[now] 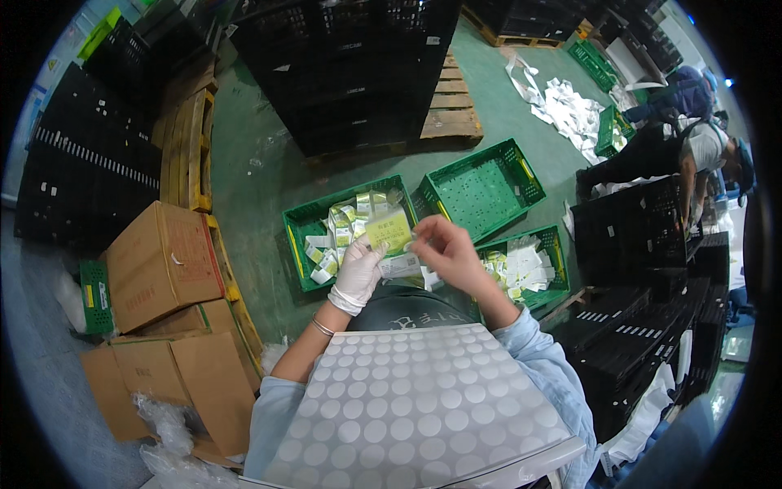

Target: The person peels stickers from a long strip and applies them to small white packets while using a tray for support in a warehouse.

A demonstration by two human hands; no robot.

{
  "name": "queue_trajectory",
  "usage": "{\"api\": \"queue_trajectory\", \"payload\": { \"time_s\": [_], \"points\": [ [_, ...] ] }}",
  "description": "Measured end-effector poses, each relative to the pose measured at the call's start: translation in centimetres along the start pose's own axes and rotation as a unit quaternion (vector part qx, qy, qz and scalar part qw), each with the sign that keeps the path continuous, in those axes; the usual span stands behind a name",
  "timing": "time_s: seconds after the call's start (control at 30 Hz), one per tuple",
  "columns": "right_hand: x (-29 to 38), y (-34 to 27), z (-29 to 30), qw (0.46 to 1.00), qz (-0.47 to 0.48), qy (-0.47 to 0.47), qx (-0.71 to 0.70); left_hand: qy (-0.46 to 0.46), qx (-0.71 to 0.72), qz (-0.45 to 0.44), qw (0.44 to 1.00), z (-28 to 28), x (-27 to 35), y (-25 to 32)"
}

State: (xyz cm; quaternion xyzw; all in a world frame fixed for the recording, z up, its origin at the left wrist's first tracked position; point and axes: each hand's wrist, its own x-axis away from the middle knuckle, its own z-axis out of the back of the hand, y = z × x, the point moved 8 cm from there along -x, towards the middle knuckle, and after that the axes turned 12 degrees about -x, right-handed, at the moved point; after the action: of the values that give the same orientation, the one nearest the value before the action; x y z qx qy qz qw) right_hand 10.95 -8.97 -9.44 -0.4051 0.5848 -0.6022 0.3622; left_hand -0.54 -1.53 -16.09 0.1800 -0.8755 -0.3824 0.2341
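My left hand (356, 276), in a white glove, grips a flat green-and-white printed packet (391, 232) by its left edge. Bent fingers of my bare right hand (449, 250) are at the packet's right edge, beside a small pale round sticker (408, 247). Whether those fingertips pinch the sticker is unclear. A large sheet of round white stickers (403, 403) lies before my body, between my forearms. Beyond my left hand is a green plastic crate (290, 229) with many similar packets (345, 223). Another green crate (562, 269), to the right, holds more packets and white labels (528, 266).
A third green crate (482, 189) stands behind these two. Stacked black crates (354, 79) rest on a wooden pallet (452, 110) ahead. Cardboard boxes (162, 263) are at left. White paper strips (568, 110) litter the floor near a bending person (702, 147) at right.
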Motion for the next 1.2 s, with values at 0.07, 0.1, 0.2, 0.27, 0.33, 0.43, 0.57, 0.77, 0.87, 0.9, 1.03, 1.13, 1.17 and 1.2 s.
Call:
{"api": "queue_trajectory", "payload": {
  "time_s": [0.07,0.1,0.2,0.27,0.33,0.43,0.57,0.77,0.87,0.9,1.03,1.13,1.17,1.2],
  "points": [
    [0.2,-0.5,-1.0,0.993,0.045,-0.003,0.111,0.013,-0.043,-0.035,0.998,0.0,-0.1,-0.4],
    [0.1,-1.2,-1.0,0.984,0.077,0.025,0.158,0.019,-0.054,-0.049,0.997,0.1,0.1,-0.2],
    [-0.2,-2.9,-0.2,0.952,0.128,0.076,0.266,0.022,-0.125,-0.083,0.989,-0.6,0.6,1.2],
    [-0.7,0.9,1.0,1.0,0.007,0.011,0.027,0.011,-0.172,-0.096,0.98,-3.2,1.2,2.0],
    [-1.1,1.2,1.0,0.97,-0.067,0.019,-0.233,-0.049,-0.244,-0.047,0.967,-3.6,1.2,0.6],
    [-1.7,-1.0,2.8,0.988,-0.052,0.057,-0.133,-0.045,-0.185,0.072,0.979,-0.9,0.6,-3.3],
    [0.4,-0.7,1.3,0.998,0.04,-0.027,-0.045,-0.019,-0.032,-0.003,0.999,-0.7,0.0,-1.1],
    [0.7,-1.9,-1.2,0.975,0.134,0.006,0.176,0.006,-0.141,-0.075,0.987,-0.4,0.7,-0.3],
    [-0.4,2.1,0.6,0.999,0.001,-0.039,0.031,-0.006,-0.22,-0.119,0.968,-3.0,1.7,2.1],
    [-0.7,2.7,-0.1,0.992,-0.07,-0.087,-0.056,-0.045,-0.241,-0.073,0.967,-3.2,1.6,1.1],
    [-1.9,0.1,2.6,0.984,-0.049,0.026,-0.167,-0.1,-0.249,0.061,0.961,-2.0,1.3,-2.7],
    [-1.2,-1.2,1.3,0.992,0.006,-0.04,-0.122,-0.054,-0.089,0.043,0.994,-0.5,0.4,-2.5],
    [-0.5,-1.2,0.6,0.991,0.016,-0.072,-0.113,-0.055,-0.093,0.029,0.994,-0.2,0.3,-2.3],
    [0.2,-1.5,-0.7,0.993,0.016,-0.11,-0.048,-0.055,-0.097,0.015,0.994,0.1,0.1,-2.2]
  ]
}}
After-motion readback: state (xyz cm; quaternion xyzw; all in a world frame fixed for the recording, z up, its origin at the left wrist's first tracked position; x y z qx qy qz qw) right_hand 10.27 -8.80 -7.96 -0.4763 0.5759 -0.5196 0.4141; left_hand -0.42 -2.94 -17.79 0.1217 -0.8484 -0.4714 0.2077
